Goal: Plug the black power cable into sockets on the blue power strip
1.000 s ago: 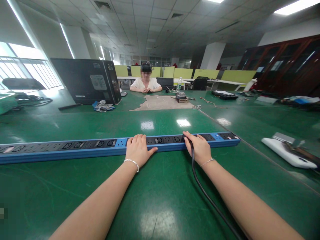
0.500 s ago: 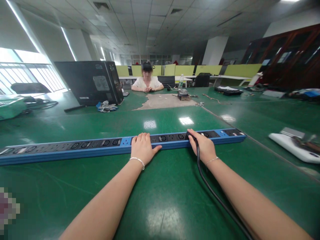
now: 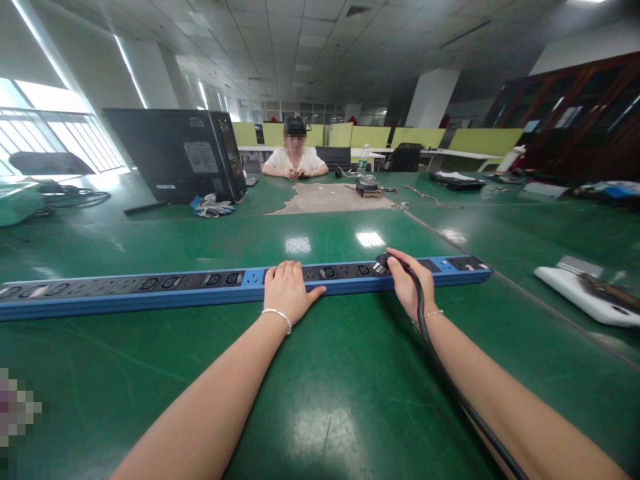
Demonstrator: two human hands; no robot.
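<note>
A long blue power strip [image 3: 175,297] with black sockets lies across the green table. My left hand [image 3: 287,290] rests over its middle, fingers across the top to the far edge and thumb spread along the front side, holding it. My right hand [image 3: 413,283] grips a black plug [image 3: 384,260] between thumb and fingers, just above the right half of the strip. The plug's metal prongs show, pointing left and out of any socket. From the plug a black cable [image 3: 440,367] runs down along my right forearm.
Across the table [image 3: 310,400] sits a person [image 3: 295,159]. A black computer case [image 3: 175,157] and gloves [image 3: 213,206] are at the back left. A white device [image 3: 583,297] lies at right. A bottle [image 3: 363,160] stands near a brown sheet [image 3: 330,199].
My right hand has lifted the plug off the strip and tilted it, so its prongs now show. The cable has shifted right. My left hand stays on the strip.
</note>
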